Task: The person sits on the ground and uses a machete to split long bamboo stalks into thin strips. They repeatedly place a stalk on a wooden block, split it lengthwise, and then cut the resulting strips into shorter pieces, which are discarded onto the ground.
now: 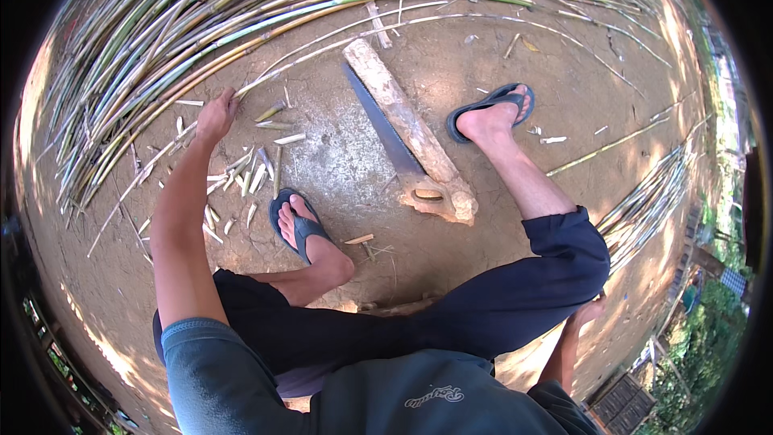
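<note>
My left hand (pixel 216 115) is closed round a long, thin, pale cane (pixel 322 50). From the hand the cane curves away to the far right, and its other end runs down to the lower left over the dirt. My right hand (pixel 592 310) hangs low beside my right knee, its fingers mostly hidden by the dark trouser leg. On the ground between my feet lies a handsaw (pixel 380 129) with a wooden handle, alongside a rough log (pixel 403 117). Short cut pieces of cane (pixel 256 179) are scattered between my left hand and left foot.
A large heap of long green and brown canes (pixel 201 12) arcs across the far left and back. Another bundle of thin canes (pixel 652 201) lies to the right. My sandalled feet rest either side of the saw and log. Greenery (pixel 692 354) borders the right side.
</note>
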The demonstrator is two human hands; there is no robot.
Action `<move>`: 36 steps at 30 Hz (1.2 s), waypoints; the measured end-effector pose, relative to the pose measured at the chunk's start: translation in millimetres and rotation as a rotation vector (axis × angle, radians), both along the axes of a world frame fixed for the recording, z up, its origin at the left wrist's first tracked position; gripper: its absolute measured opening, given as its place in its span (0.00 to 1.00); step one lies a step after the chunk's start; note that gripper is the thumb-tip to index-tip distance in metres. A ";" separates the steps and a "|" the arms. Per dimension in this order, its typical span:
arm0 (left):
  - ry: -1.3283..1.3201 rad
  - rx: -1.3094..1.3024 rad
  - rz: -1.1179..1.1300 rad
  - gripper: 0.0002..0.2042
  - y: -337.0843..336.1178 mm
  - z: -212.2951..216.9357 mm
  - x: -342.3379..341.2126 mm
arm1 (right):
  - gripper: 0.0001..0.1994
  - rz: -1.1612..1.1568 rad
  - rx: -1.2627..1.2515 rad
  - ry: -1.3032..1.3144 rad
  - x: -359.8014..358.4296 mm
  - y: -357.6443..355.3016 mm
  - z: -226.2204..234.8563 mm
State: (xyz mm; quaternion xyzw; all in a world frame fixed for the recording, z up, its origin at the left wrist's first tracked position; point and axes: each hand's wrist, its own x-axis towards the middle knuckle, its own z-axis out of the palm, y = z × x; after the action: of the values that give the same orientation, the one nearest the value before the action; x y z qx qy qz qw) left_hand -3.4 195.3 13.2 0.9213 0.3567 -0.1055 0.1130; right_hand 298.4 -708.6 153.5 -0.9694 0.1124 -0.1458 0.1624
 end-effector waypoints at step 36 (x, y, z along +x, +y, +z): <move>-0.246 -0.411 -0.233 0.22 -188.8 251.0 3.5 | 0.09 0.667 1.574 0.365 142.4 404.3 122.8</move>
State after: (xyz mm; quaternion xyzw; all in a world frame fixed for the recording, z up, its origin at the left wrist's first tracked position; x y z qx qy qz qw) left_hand 0.1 6.5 264.2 0.9199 0.2029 -0.0750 0.3272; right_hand 440.8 -304.3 276.4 -0.5660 -0.0847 0.1870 0.7984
